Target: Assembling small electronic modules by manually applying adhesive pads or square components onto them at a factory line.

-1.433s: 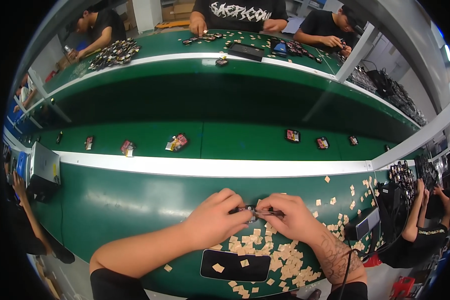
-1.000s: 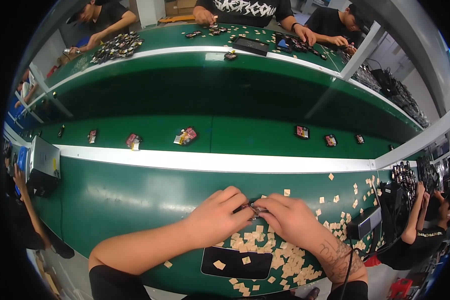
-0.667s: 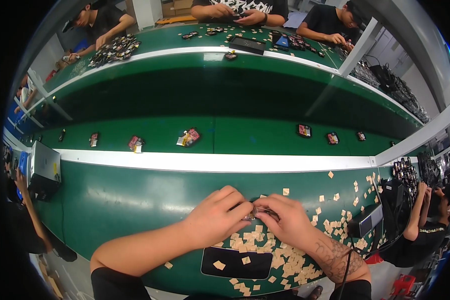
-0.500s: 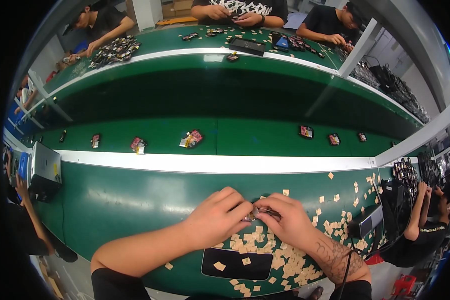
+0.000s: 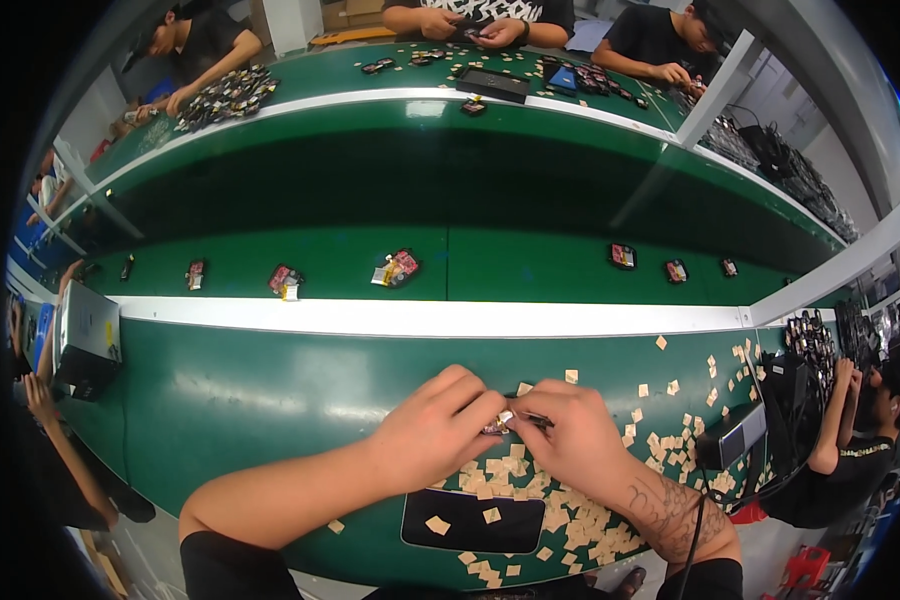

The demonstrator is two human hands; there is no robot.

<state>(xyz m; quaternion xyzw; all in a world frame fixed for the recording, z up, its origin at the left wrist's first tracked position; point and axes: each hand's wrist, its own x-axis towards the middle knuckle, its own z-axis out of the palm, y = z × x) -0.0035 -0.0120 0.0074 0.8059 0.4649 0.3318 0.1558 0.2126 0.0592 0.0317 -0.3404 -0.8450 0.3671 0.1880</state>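
Note:
My left hand (image 5: 440, 425) is closed, pinching a small electronic module (image 5: 497, 424) with shiny silver and yellowish parts; the fingers hide most of it. My right hand (image 5: 570, 430) meets it from the other side, closed on a slim dark metal tool (image 5: 538, 420) that looks like tweezers. The fingertips of both hands nearly touch over the module. Below them, small square cream pads (image 5: 505, 470) lie in a loose pile on the green table (image 5: 240, 400). A dark flat phone-like slab (image 5: 450, 527) lies under my left wrist, with a few pads on top.
Beyond the white rail (image 5: 390, 317), a green belt carries spaced modules (image 5: 398, 268). To the right stand a dark box-shaped device (image 5: 732, 436) and a cable. A grey machine (image 5: 88, 340) stands at the left. Several co-workers sit around the far bench and both sides.
The modules on the belt and its seam have shifted slightly right. My hands stay together, with the held module's silver part now showing more between the fingers. The view has tilted slightly.

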